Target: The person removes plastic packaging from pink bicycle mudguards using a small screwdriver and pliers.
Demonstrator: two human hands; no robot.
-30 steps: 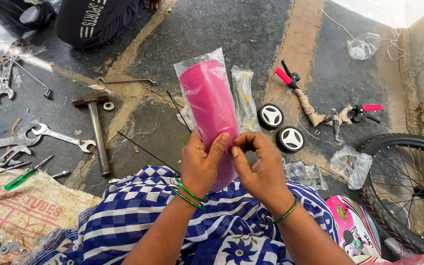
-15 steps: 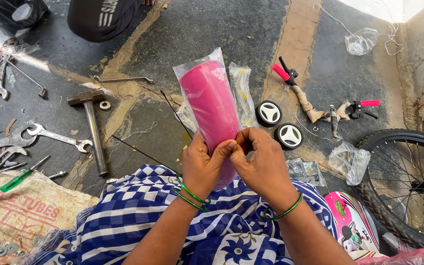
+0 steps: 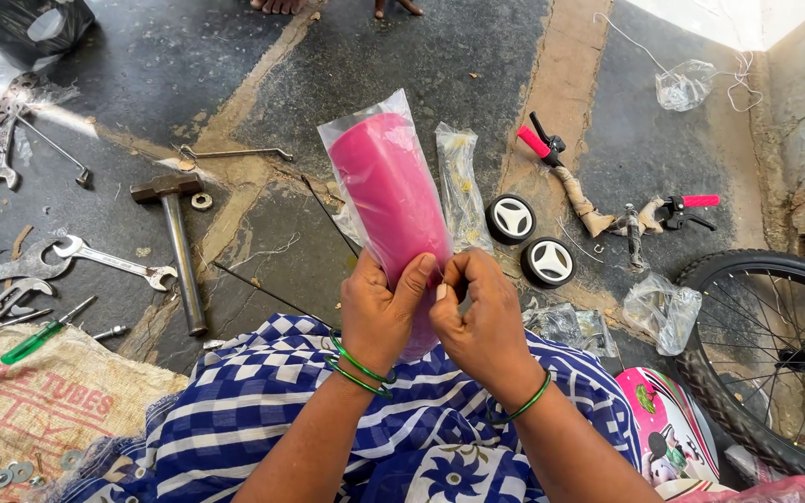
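Pink plastic fills the middle of the view: a curved pink part (image 3: 393, 200) sealed in a clear plastic bag (image 3: 365, 126), held upright over a lap draped in blue-and-white checked cloth (image 3: 263, 410). The left hand (image 3: 376, 312) closes around the lower end of the bag, thumb laid up its front. The right hand (image 3: 484, 321) pinches the bag's edge just beside that thumb, fingers curled tight. The bag looks unopened, so I judge the unwrapping barely begun, with the part yet to come out.

At the near left lies a tan sack (image 3: 44, 410) with faded red printing. At the near right sits a pink printed panel (image 3: 668, 424). Beyond the hands, a narrow clear packet (image 3: 461, 182) lies beside two small black-and-white wheels (image 3: 530, 240), with crumpled clear bags (image 3: 661, 307) close to a spoked bicycle wheel (image 3: 775, 354). A hammer (image 3: 177, 244) and spanners (image 3: 95, 261) rest on the stone floor to the left. Farther off lie pink-gripped brake levers (image 3: 552, 154) and another clear bag (image 3: 682, 84).
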